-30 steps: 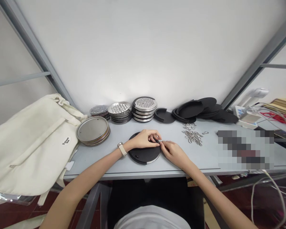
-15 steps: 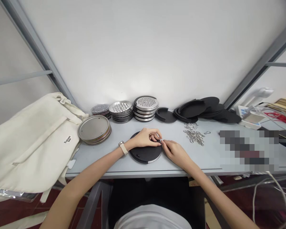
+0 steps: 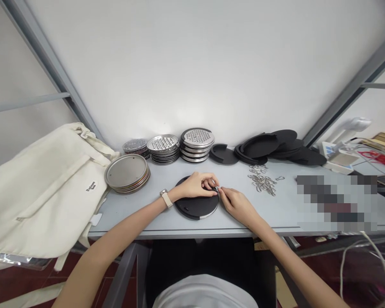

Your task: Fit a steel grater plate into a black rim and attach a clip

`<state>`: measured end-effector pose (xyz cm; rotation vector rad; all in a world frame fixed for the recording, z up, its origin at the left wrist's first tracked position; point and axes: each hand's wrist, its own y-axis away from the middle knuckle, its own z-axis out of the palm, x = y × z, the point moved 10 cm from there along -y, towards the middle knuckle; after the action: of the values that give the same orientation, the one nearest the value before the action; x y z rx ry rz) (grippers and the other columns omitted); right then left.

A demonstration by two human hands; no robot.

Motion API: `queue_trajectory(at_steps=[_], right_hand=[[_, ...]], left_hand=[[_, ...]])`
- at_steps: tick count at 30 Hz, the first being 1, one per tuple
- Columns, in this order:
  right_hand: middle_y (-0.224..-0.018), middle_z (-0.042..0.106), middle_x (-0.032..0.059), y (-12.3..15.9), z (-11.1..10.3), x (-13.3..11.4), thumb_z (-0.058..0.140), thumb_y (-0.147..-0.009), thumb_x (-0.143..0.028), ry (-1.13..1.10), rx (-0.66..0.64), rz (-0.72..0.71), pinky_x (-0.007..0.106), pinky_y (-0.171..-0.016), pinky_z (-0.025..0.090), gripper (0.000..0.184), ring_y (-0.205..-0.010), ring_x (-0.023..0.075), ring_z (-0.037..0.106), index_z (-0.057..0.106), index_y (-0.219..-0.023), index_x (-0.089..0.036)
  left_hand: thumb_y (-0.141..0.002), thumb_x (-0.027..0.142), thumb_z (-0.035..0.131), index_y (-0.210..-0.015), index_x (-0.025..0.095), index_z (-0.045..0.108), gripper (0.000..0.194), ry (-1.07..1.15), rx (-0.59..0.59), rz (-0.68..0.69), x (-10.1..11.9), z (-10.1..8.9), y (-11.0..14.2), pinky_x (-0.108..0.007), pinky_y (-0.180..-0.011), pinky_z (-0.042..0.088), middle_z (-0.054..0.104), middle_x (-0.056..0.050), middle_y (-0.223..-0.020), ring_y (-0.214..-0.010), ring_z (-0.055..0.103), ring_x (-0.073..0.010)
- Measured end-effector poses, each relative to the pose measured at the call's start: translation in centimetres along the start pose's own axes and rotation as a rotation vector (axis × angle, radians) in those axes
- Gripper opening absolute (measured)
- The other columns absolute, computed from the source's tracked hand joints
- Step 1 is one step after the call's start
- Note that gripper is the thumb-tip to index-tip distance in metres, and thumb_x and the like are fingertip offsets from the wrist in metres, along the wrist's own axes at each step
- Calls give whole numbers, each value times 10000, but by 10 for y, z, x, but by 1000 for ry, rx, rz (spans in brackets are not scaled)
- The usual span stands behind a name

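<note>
A round black disc (image 3: 197, 206) with a silvery strip on its lower right rim lies flat on the table before me. My left hand (image 3: 200, 185), a watch on its wrist, rests over the disc's upper part, thumb and fingers closed in a pinch by the right rim. From the right, my right hand (image 3: 235, 202) pinches at the same spot with thumb and forefinger. Between the fingertips shows a small metal carabiner clip (image 3: 217, 189), mostly hidden. Several similar clips (image 3: 263, 184) lie in a loose pile to the right.
Along the wall stand stacks of round metal grater plates (image 3: 163, 143), a stack of plain metal discs (image 3: 126, 171) and a heap of black covers (image 3: 259, 147). A cream bag (image 3: 45, 192) fills the left side. A lamp (image 3: 356, 124) and cables are at right.
Both hands stay in nearly the same place, pinching at the disc's right rim. The whole view has shifted very slightly.
</note>
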<state>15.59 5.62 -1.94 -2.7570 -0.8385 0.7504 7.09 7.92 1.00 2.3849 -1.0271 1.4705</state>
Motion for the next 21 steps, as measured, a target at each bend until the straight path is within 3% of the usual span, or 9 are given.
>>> queue_trajectory(at_steps=[21], right_hand=[[-651,580,28,0,0,-1,279,-964,-295,27,-9,1,267,-595,350,313,-615,171,551,467,-727,-214]], left_hand=[[-706,183,680,-952,151,620,256,-6,-4,6,0,1,0,-210,-691,490,626,-22,-818,-739,585,-105]])
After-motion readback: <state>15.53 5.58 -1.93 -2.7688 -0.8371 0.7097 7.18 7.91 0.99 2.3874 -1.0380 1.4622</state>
